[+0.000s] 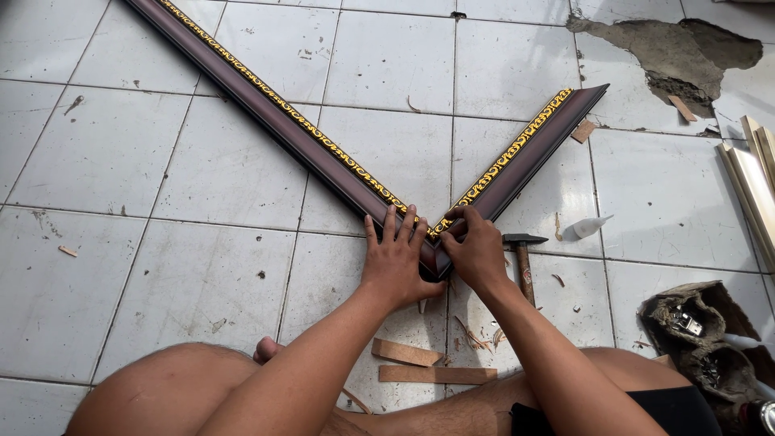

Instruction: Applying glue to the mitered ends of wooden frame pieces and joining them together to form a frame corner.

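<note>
dark wooden frame corner [436, 250] pressed by spread left hand [395, 262], curled right hand [478, 254].

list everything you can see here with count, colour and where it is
long frame moulding: 1, dark brown with gold pattern, runs from top left to the corner joint
short frame moulding: 1, same colours, runs from the joint up right
hammer: 1, dark head, wooden handle, floor right of the joint
small bottle: 1, whitish, floor right of the hammer
wood strips: 2, brown, floor between the legs
pale mouldings: several, cream, right edge
tiled floor: white, broken patch top right
left hand: pressed on the joint
right hand: pressed on the joint
</note>
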